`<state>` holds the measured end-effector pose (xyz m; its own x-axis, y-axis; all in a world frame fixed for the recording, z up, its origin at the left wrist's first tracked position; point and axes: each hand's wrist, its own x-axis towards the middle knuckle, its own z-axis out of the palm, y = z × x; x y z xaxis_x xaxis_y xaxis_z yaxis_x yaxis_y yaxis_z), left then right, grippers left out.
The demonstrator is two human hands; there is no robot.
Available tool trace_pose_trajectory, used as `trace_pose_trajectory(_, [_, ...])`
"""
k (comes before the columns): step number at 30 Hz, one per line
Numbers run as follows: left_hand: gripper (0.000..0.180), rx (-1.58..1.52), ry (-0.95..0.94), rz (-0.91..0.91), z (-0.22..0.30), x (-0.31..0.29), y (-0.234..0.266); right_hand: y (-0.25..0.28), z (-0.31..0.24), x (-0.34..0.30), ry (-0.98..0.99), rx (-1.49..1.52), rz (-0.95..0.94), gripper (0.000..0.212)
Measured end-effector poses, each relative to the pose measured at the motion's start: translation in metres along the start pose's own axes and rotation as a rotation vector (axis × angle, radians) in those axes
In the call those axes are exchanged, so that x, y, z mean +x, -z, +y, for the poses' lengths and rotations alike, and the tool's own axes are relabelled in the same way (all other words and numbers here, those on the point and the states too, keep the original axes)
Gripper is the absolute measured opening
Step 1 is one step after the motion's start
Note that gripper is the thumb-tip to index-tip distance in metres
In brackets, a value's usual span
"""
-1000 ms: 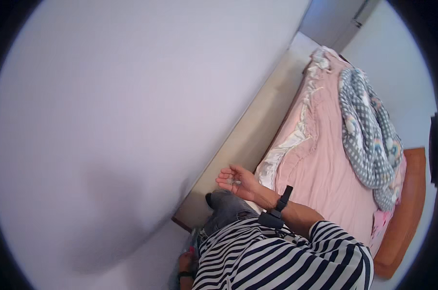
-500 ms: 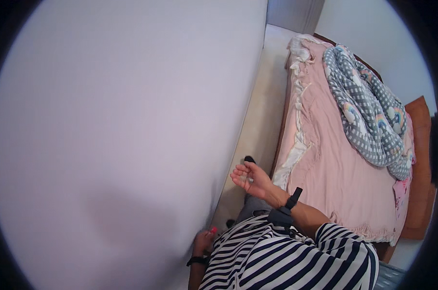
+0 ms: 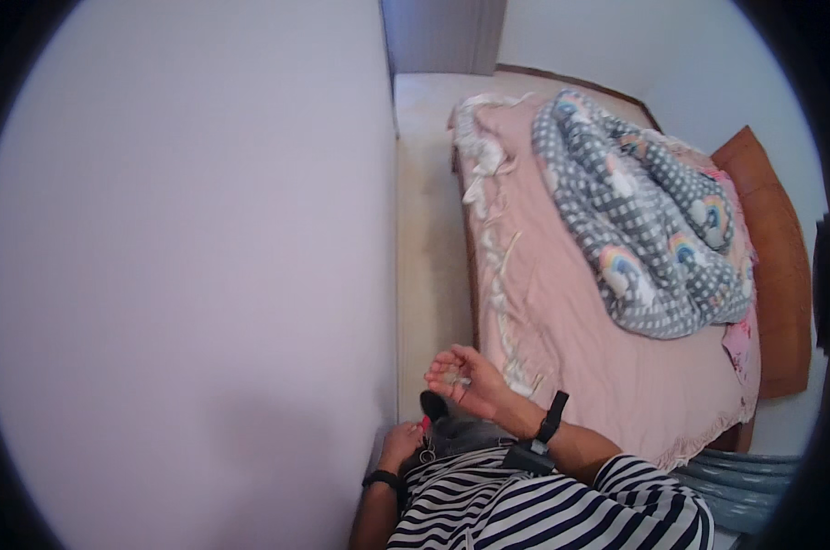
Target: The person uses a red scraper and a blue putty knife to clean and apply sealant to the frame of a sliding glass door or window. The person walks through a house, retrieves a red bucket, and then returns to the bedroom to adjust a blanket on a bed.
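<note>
My right hand is palm up, fingers cupped, beside the near left edge of the bed. In its palm lies something small and whitish, too small to name. My left hand is low against the pale wall-like surface, its fingers closed around a small red object. A small dark ring shows just below the red object; whether the two are joined I cannot tell. Dark bands circle both wrists, and a grey box-like device sits by the right one.
A tall pale surface fills the left side. Between it and the bed with its pink cover runs a narrow strip of floor. A grey checked quilt lies bunched on the bed. Beyond stands a grey door; a wooden headboard is at right.
The view has swung, so bed and floor strip appear further left. My right hand stays cupped and is lower in the picture. My left hand still grips the red object.
</note>
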<state>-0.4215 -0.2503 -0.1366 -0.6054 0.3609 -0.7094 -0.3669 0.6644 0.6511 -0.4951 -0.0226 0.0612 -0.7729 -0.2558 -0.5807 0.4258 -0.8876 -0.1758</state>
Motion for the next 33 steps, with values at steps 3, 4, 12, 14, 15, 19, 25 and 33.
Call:
trace_pose_trajectory(3, [0.034, 0.437, -0.291, 0.174, 0.116, 0.069, 0.037, -0.013, -0.044, 0.017, 0.050, 0.048, 0.025, 0.029])
trace_pose_trajectory(4, [0.032, 0.479, -0.166, 0.018, 0.153, 0.097, 0.050, -0.016, -0.059, 0.024, 0.053, 0.034, 0.028, 0.029])
trace_pose_trajectory(12, [0.032, 0.492, -0.324, 0.088, 0.272, 0.236, 0.123, -0.064, -0.191, 0.134, 0.136, 0.025, 0.036, 0.028])
trace_pose_trajectory(14, [0.033, 0.542, -0.212, 0.036, 0.273, 0.258, 0.131, -0.069, -0.224, 0.166, 0.114, 0.026, -0.009, 0.028])
trace_pose_trajectory(15, [0.034, 0.596, -0.190, 0.032, 0.267, 0.272, 0.132, -0.069, -0.242, 0.179, 0.095, 0.028, -0.031, 0.028])
trace_pose_trajectory(19, [0.035, 0.706, -0.165, -0.167, 0.267, 0.311, 0.152, -0.072, -0.327, 0.215, 0.211, 0.075, 0.083, 0.033])
trace_pose_trajectory(25, [0.033, 0.523, -0.176, -0.142, 0.336, 0.396, 0.207, -0.058, -0.439, 0.246, 0.355, 0.221, 0.133, 0.030])
trace_pose_trajectory(33, [0.037, 0.619, -0.134, -0.098, 0.491, 0.489, 0.277, -0.083, -0.557, 0.328, 0.378, 0.349, -0.032, 0.032])
